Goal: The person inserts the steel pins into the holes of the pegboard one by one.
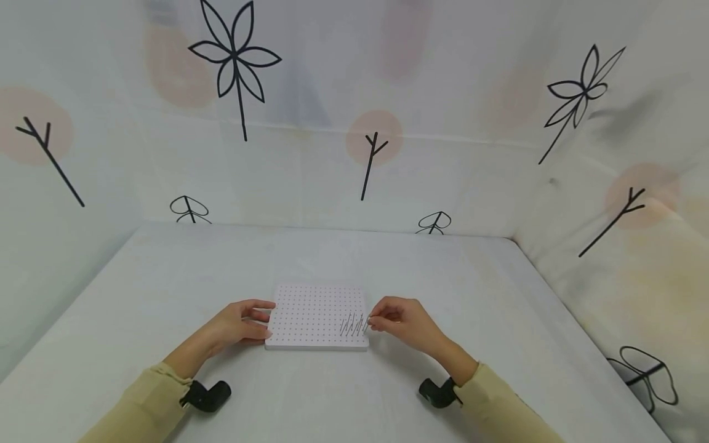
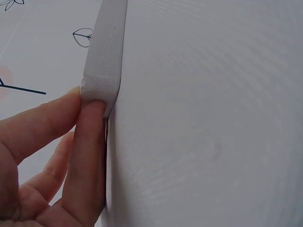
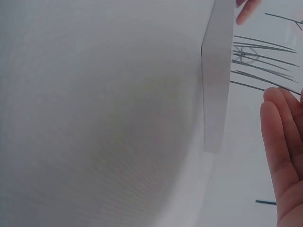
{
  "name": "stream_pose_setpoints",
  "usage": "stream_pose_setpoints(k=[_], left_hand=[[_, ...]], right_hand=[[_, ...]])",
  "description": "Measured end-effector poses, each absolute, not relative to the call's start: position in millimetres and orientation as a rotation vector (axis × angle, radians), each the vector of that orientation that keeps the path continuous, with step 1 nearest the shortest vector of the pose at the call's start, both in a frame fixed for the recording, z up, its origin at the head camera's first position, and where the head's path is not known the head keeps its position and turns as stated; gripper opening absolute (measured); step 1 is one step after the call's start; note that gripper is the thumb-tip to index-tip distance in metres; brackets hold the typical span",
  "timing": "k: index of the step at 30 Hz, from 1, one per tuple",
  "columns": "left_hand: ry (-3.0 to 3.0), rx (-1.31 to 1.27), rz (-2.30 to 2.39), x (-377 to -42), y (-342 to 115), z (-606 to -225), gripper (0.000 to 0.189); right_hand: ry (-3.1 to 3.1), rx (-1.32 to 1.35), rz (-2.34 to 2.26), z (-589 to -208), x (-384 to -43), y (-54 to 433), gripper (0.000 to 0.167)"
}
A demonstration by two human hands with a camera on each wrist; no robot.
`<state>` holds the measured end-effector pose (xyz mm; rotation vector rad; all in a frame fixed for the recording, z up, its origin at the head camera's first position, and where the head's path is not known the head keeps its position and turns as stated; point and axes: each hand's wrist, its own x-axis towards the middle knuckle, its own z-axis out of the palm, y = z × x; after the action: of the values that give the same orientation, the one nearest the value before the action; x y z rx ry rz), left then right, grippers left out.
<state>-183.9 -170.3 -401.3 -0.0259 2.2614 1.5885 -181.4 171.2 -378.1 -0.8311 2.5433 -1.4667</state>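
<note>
A white square pegboard (image 1: 310, 317) with rows of small holes lies flat on the table. Several thin dark metal pins (image 1: 351, 325) stand up from its front right part, leaning slightly. At the board's left edge is my left hand (image 1: 244, 323), holding it with thumb and fingers near the front left corner; the left wrist view shows the fingers (image 2: 90, 156) against that corner. On the other side, my right hand (image 1: 401, 320) pinches a thin pin by the right edge. The right wrist view shows its fingers (image 3: 279, 137) beside the pins (image 3: 265, 56); the pinch itself is partly cut off.
A white cloth covers the table (image 1: 310, 394), and white fabric walls (image 1: 310, 172) with printed leaves and twigs rise at the back and sides. A black wrist camera (image 1: 207, 397) sits at the left cuff, another camera (image 1: 437, 392) at the right.
</note>
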Motion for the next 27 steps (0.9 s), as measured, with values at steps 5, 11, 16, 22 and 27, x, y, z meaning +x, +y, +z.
stream_pose_setpoints(k=[5,11,16,22,27], left_hand=[[2.256,-0.023,1.593,-184,-170,-402,0.059],[2.249,-0.016,1.601,-185,-170,-403,0.06],[2.245,-0.013,1.604,-185,-169,-403,0.059],[2.248,-0.013,1.599,-185,-168,-402,0.059],[2.245,0.0,1.598,-186,-168,-402,0.058]], right_hand=[[2.562,-0.827,-1.423,-367,-175,166,0.005],[2.579,-0.845,-1.36,-377,-180,169,0.005],[2.61,-0.869,-1.282,-385,-183,171,0.004],[2.672,-0.908,-1.207,-383,-182,171,0.005],[2.71,-0.949,-1.204,-379,-182,174,0.009]])
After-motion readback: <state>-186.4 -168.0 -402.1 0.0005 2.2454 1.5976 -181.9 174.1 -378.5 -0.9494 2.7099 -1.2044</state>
